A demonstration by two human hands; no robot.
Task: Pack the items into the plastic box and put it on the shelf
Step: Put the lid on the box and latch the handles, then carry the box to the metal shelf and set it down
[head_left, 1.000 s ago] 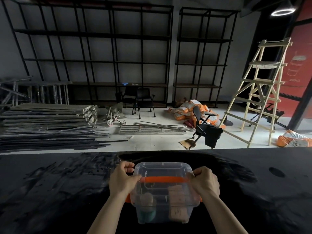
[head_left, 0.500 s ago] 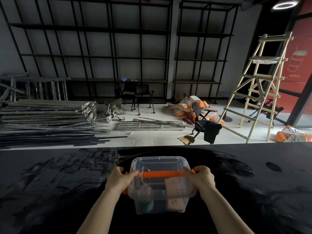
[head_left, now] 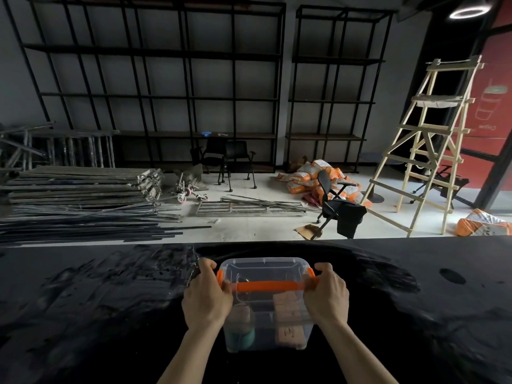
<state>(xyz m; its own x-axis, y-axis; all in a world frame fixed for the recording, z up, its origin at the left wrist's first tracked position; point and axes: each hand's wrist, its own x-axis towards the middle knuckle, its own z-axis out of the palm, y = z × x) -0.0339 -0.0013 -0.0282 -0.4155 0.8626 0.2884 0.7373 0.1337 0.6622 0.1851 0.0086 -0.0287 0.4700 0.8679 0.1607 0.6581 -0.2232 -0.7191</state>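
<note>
A clear plastic box [head_left: 264, 273] with a lid, orange side latches and an orange handle [head_left: 267, 286] sits over the black table [head_left: 97, 314]. Inside I see a teal roll [head_left: 240, 332] on the left and tan packets [head_left: 289, 315] on the right. My left hand [head_left: 206, 299] grips the box's left side at the latch. My right hand [head_left: 327, 296] grips its right side the same way. Tall black metal shelves [head_left: 155, 98] stand against the far wall, mostly bare.
Beyond the table lie stacked metal panels and rods [head_left: 80, 200] on the left floor. Two black chairs [head_left: 227, 159], an office chair [head_left: 336, 206], orange sacks [head_left: 313, 176] and a wooden ladder [head_left: 426, 151] stand further back and right.
The box has stayed in both hands, and the view has shifted slightly. Both orange side latches now show beside my fingers, and my hands sit a bit lower on the box's sides.
</note>
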